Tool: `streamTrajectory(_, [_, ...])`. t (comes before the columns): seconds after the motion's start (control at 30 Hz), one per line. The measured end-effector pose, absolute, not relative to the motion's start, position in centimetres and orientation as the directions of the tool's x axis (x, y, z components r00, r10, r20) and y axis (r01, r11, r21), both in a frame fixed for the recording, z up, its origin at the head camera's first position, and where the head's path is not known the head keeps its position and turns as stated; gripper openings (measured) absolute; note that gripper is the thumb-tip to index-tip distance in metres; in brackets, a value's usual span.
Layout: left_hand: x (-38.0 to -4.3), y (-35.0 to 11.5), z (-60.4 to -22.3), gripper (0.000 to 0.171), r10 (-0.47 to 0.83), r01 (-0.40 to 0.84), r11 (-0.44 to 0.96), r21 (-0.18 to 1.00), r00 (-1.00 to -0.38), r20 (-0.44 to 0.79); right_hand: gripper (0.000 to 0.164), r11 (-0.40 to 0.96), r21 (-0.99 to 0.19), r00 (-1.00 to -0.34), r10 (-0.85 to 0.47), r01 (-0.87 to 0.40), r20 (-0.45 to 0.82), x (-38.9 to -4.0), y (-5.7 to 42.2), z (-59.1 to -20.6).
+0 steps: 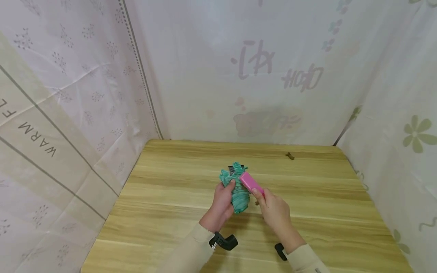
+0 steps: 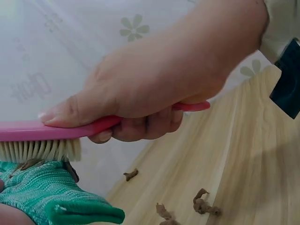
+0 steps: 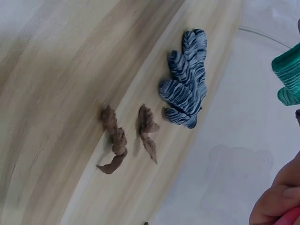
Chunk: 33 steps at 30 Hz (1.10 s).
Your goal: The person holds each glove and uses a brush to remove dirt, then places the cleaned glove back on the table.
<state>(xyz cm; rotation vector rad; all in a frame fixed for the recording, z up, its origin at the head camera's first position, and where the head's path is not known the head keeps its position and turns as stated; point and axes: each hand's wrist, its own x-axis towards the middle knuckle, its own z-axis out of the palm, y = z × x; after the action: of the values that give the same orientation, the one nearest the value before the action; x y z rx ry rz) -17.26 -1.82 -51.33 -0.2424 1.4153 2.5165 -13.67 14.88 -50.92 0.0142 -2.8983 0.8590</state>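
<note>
My left hand (image 1: 221,203) grips a teal-green knitted glove (image 1: 240,200) above the table. In my right hand (image 1: 275,212) is a pink-handled brush (image 1: 250,182), with the thumb along its back and the fingers curled under the handle. Seen from the left wrist, the pale bristles (image 2: 42,151) point down and touch the glove, where brown matter (image 2: 32,163) shows beneath them. Only a small part of my left hand appears in that view, at the lower left corner. A dark blue-and-white knitted glove (image 3: 183,86) lies on the table, mostly hidden behind the green one in the head view.
Several brown, twisted clumps (image 3: 114,140) lie on the wooden table (image 1: 164,182); one small clump (image 1: 290,156) is near the back right. Printed pale curtains (image 1: 205,68) enclose the table at the back and both sides.
</note>
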Motion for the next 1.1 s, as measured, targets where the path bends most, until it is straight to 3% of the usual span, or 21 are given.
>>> streamTrajectory(0.57, [-17.7, -2.5, -50.8, 0.046, 0.175, -0.317, -0.612, 0.725, -0.948, -0.267, 0.05, 0.854, -0.517, -0.992, 0.009, -0.058, 0.126, -13.9, 15.6, -51.1])
streamTrajectory(0.8, [-18.3, -2.7, -50.6, 0.036, 0.169, -0.321, -0.654, 0.685, -0.945, -0.281, 0.051, 0.855, -0.517, -0.993, 0.021, -0.043, 0.117, -14.0, 16.3, -51.4])
streamTrajectory(1.1, [-18.3, -2.4, -51.5, 0.045, 0.227, -0.341, -0.587, 0.735, -0.94, -0.255, 0.056, 0.726, -0.686, -0.995, 0.089, 0.037, 0.04, -14.1, 16.7, -51.3])
